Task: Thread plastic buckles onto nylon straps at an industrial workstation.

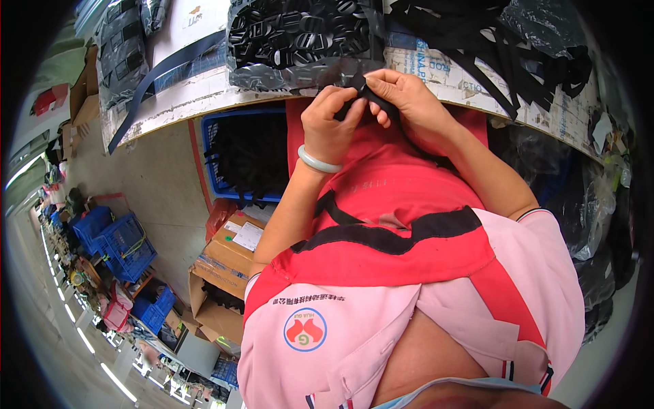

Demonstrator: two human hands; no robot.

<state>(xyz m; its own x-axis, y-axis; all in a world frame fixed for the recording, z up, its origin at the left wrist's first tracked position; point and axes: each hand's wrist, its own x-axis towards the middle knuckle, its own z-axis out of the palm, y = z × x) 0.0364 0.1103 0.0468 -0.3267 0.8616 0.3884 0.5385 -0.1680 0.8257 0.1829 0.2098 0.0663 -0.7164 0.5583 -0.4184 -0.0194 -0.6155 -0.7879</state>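
Pink shirt (266,347) nearest, red apron (409,180) beyond. Left hand (330,123) and right hand (412,99), close together, both pinch a black strap (385,106) at the edge of the surface (204,84), just before a bag of black buckles (300,34). Any fitting within the grip: cannot tell. Likely best: fingertips near the worked end, strap flat, untwisted, tension even

Black strap (386,107), apparently bent, pinched, partly hidden.

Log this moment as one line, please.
left hand: pinching black strap; right hand: pinching same strap; beyond hands: black buckles in clear bag; below table: blue crate
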